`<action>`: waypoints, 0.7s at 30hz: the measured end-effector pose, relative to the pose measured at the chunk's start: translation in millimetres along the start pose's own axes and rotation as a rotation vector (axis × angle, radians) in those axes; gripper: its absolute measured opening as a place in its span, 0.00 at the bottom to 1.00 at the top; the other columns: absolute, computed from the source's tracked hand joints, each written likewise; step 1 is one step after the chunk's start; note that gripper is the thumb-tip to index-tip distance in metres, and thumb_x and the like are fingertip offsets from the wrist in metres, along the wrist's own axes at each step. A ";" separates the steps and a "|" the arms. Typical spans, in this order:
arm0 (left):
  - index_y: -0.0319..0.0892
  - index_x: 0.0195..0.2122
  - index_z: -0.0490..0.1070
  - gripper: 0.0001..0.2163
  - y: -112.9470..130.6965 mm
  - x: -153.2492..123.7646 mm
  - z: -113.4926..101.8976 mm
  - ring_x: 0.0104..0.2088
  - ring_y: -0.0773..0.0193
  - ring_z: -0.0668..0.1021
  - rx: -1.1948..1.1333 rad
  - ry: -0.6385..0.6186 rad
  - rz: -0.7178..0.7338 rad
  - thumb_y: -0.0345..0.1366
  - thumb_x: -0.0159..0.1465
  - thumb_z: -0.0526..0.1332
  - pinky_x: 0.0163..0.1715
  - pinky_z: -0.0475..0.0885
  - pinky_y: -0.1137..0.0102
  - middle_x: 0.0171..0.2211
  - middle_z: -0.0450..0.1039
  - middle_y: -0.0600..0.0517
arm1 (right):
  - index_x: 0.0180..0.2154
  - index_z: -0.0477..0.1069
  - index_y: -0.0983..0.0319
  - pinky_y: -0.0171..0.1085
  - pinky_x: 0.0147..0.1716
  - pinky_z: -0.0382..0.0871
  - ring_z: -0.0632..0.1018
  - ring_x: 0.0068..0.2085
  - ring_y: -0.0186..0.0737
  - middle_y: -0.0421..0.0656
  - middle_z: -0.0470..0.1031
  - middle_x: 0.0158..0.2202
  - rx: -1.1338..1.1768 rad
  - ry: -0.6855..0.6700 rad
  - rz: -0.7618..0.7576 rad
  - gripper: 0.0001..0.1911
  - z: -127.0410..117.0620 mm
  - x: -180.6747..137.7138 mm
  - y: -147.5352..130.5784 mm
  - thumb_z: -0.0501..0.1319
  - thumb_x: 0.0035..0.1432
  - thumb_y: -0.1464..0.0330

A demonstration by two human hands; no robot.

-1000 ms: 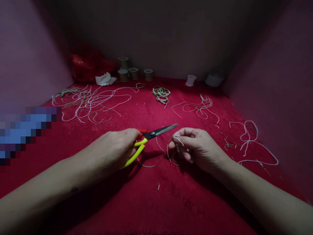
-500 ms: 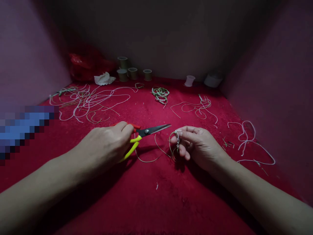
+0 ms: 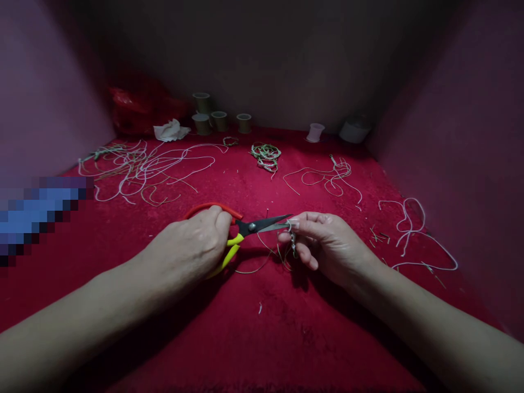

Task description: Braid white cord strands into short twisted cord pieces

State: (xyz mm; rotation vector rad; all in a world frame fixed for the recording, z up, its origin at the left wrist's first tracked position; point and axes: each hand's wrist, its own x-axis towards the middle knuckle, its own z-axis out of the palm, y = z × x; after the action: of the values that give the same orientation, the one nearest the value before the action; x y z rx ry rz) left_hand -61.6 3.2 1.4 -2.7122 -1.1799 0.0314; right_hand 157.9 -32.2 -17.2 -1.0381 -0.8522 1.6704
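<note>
My left hand (image 3: 204,234) is closed round the handles of a pair of scissors (image 3: 252,227), one handle red and the other yellow. Its dark blades point right, slightly parted, and their tips reach the fingertips of my right hand (image 3: 327,234). Between thumb and forefinger, that hand pinches a short knotted cord bracelet (image 3: 293,243) in pale and green thread, which hangs down past the curled fingers. A thin loose cord (image 3: 256,271) trails from it in a curve onto the red cloth. Whether the blades have thread between them, I cannot tell.
Tangled pale cords (image 3: 143,169) lie on the red cloth (image 3: 254,355) at left, a bundle of knotted cords (image 3: 266,156) further back. More cords (image 3: 409,234) and thread scraps lie right. Several thread spools (image 3: 244,123), crumpled white paper (image 3: 172,131) and a red plastic bag (image 3: 139,109) stand behind.
My left hand has moved the scissors right, bringing the blades, now more parted, up to the bracelet at my right fingertips. My right hand stays nearly in place.
</note>
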 end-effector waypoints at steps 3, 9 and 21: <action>0.37 0.34 0.62 0.10 2.8 -0.1 -2.8 0.24 0.61 0.72 -0.013 -0.064 -0.012 0.39 0.60 0.51 0.17 0.61 0.70 0.29 0.66 0.46 | 0.25 0.70 0.66 0.22 0.09 0.57 0.68 0.13 0.23 0.45 0.79 0.26 0.025 -0.008 0.014 0.06 -0.6 -0.1 0.7 0.61 0.52 0.72; 0.39 0.32 0.60 0.07 1.4 -2.8 -5.9 0.19 0.65 0.69 -0.091 -0.120 -0.001 0.38 0.61 0.51 0.16 0.56 0.71 0.25 0.65 0.49 | 0.26 0.68 0.65 0.22 0.10 0.59 0.70 0.14 0.25 0.45 0.79 0.27 0.028 -0.039 -0.014 0.05 -2.0 0.5 1.7 0.62 0.52 0.71; 0.43 0.30 0.59 0.09 -22.2 -6.8 -12.7 0.18 0.66 0.66 -0.133 -0.129 -0.264 0.43 0.60 0.51 0.18 0.54 0.70 0.22 0.66 0.51 | 0.28 0.69 0.65 0.25 0.12 0.63 0.73 0.18 0.28 0.46 0.78 0.30 -0.065 -0.037 -0.046 0.06 2.3 -1.7 -1.8 0.63 0.52 0.68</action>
State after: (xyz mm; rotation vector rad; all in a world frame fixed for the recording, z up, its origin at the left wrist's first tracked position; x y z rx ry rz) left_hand -81.1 11.1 17.4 -2.6739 -1.6239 0.0964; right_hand 156.8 -33.4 -14.2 -1.0270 -0.9528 1.6368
